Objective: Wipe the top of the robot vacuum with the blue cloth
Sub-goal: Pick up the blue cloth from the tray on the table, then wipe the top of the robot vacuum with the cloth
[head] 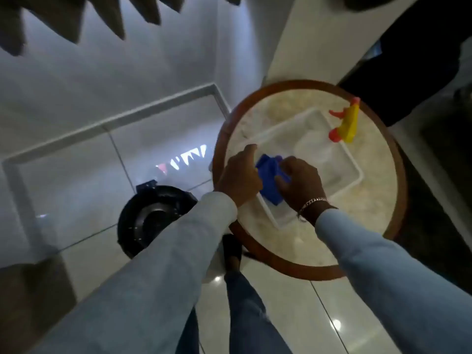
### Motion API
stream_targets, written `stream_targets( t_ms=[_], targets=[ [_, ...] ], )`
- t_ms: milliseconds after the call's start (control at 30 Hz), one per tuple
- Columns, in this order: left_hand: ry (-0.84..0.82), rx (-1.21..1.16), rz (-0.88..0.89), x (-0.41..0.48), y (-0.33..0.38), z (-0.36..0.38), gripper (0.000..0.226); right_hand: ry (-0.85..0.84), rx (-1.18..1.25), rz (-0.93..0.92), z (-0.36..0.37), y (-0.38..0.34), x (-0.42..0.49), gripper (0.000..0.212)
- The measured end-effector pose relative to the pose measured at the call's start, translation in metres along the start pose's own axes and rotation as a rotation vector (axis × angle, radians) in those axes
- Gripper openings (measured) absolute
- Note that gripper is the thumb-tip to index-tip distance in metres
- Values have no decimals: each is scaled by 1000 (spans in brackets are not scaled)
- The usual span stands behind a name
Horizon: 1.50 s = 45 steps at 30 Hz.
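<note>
The blue cloth (269,178) is bunched up over the near left corner of a clear plastic tray (355,172) on a round table. My left hand (238,181) and my right hand (301,183) both grip the cloth, one on each side. The black robot vacuum (150,218) sits on the tiled floor to the left of the table, partly hidden by my left forearm.
The round table (375,200) has a wooden rim and a pale stone top. A spray bottle with a yellow and orange head (348,123) stands in the tray's far right corner. A white wall and a skirting line lie behind the vacuum. My legs stand below the table.
</note>
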<state>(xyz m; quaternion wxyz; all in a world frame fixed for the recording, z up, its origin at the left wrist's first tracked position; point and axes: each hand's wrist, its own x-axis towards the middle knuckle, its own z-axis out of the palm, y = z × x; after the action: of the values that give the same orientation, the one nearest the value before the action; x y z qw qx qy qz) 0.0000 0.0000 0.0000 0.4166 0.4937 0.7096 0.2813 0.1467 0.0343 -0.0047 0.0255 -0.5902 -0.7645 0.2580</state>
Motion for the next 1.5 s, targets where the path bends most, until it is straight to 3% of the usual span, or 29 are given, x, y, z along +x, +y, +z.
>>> stream_targets(
  t_ms=[67, 167, 333, 533, 700, 767, 833, 867, 933, 1033, 1133, 1200, 1267, 1333, 1367, 1467, 1500],
  targets=[
    [-114, 95, -41, 22, 3, 28, 54, 47, 5, 98, 8, 25, 3, 21],
    [-223, 223, -140, 50, -2, 63, 52, 22, 16, 221, 29, 56, 2, 32],
    [-157, 530, -196, 71, -11, 105, 67, 2, 163, 301, 56, 77, 16, 53],
    [-43, 113, -210, 78, -14, 99, 49, 82, 428, 425, 52, 78, 21, 71],
    [106, -253, -2, 43, -3, 71, 39, 277, 474, 359, 22, 53, 10, 62],
    [196, -371, 6, 25, -6, 52, 31, 412, 472, 370, 14, 32, -3, 64],
    [289, -463, -24, 3, -12, 34, 28, 495, 550, 376, 11, 3, -19, 51],
    [323, -498, -46, -10, -16, 26, 29, 464, 637, 375, 12, -12, -26, 41],
    [373, -574, -69, -36, -26, 11, 28, 229, 869, 363, 18, -43, -35, 31],
    [474, -666, -11, -78, -54, -4, 27, -124, 1054, 270, 47, -91, -44, 53],
    [554, -616, 22, -106, -80, -3, 24, -310, 1080, 219, 68, -123, -46, 61],
    [601, -554, 19, -122, -104, -10, 28, -436, 1165, 286, 92, -139, -48, 43],
    [593, -567, 13, -137, -128, -18, 38, -522, 1298, 359, 123, -144, -48, 20],
    [568, -679, -21, -152, -151, -27, 46, -555, 1326, 363, 150, -148, -47, 38],
    [570, -700, -28, -160, -167, -31, 45, -570, 1310, 378, 163, -146, -44, 34],
    [635, -388, -116, -172, -238, -40, 55, -580, 1141, 413, 201, -149, -35, 56],
    [594, -267, -197, -173, -265, -42, 66, -532, 1088, 386, 214, -149, -33, 51]
  ],
)
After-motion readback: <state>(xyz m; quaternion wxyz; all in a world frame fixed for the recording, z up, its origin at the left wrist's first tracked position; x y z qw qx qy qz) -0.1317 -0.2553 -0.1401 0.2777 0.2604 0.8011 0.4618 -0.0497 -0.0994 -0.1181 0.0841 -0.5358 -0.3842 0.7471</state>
